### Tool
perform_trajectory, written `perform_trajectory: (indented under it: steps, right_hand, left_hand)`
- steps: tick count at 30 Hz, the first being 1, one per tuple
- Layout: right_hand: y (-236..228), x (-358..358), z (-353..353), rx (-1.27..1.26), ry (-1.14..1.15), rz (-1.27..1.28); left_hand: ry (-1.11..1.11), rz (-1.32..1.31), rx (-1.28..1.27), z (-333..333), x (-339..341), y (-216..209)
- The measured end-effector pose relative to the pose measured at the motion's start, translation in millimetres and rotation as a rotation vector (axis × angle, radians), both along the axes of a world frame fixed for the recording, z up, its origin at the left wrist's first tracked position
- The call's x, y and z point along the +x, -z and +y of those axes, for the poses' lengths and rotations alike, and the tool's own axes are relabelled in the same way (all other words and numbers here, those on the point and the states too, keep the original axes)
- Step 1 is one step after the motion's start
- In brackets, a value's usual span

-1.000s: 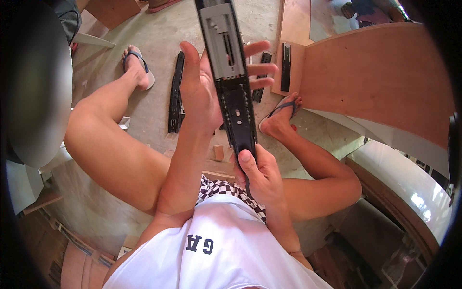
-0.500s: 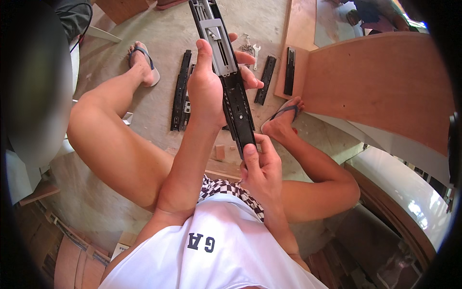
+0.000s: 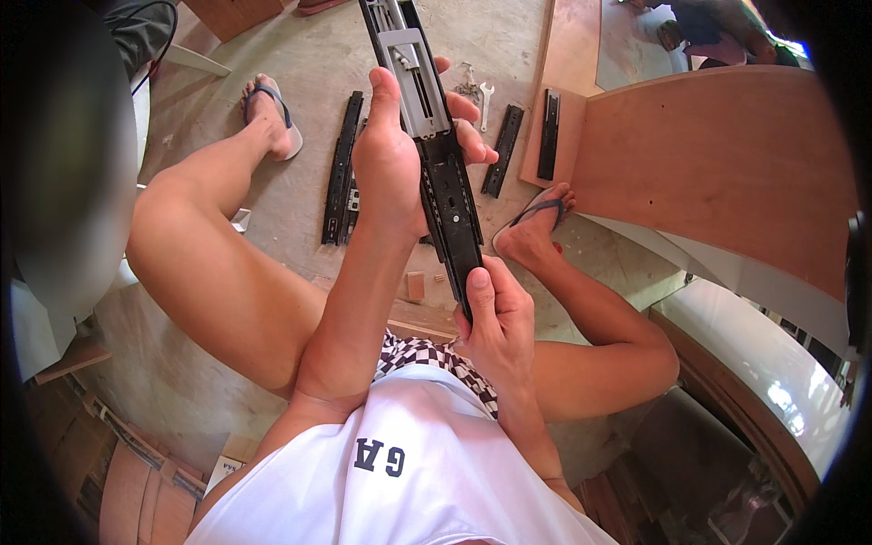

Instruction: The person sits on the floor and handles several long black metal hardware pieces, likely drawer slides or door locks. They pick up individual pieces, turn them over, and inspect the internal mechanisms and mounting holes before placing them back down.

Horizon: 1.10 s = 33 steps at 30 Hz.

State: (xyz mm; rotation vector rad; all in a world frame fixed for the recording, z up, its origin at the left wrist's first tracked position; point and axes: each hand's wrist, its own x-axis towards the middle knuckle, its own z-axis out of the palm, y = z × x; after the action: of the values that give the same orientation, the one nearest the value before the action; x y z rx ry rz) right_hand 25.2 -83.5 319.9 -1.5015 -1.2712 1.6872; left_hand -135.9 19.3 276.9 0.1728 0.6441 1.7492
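A long black drawer slide (image 3: 451,195) with a grey metal bracket (image 3: 413,77) on its upper part is held up in front of me, tilted with its far end to the left. My left hand (image 3: 392,150) is closed around its middle, thumb on the left side and fingertips showing past the right edge. Lower down, my right hand (image 3: 498,309) grips the near end, the thumb lying along its right edge. More black drawer slides (image 3: 340,173) lie on the floor left of my left hand, partly hidden behind the wrist.
Right of my hands lie another black slide (image 3: 502,153), a wrench (image 3: 486,104), and a slide (image 3: 549,136) on a wooden board. A curved wooden panel (image 3: 718,173) stands at the right. A small wood piece (image 3: 415,286) lies on the floor. Another person (image 3: 718,27) is partly visible at the far right.
My right hand has shifted slightly at the slide's near end, its thumb moving a little right and the fingers closing in more. My left hand keeps its hold almost unmoved.
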Motion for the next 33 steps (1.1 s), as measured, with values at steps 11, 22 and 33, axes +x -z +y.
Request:
perform_trajectory:
  steps: [11,22,33]
  right_hand:
    - [-19.9,22.8,-1.7,-0.324,-0.068,0.326]
    - [-21.1,20.6,-16.3,0.105,0.121,0.094]
    - [-6.4,13.3,-2.0,0.368,0.272,0.114]
  left_hand:
    - [0.080,-0.323,0.231,-3.1,-23.5,19.9]
    - [0.090,-0.559,0.173,-6.5,-11.3,9.9]
    - [0.169,-0.590,0.294,-10.1,19.3,6.5]
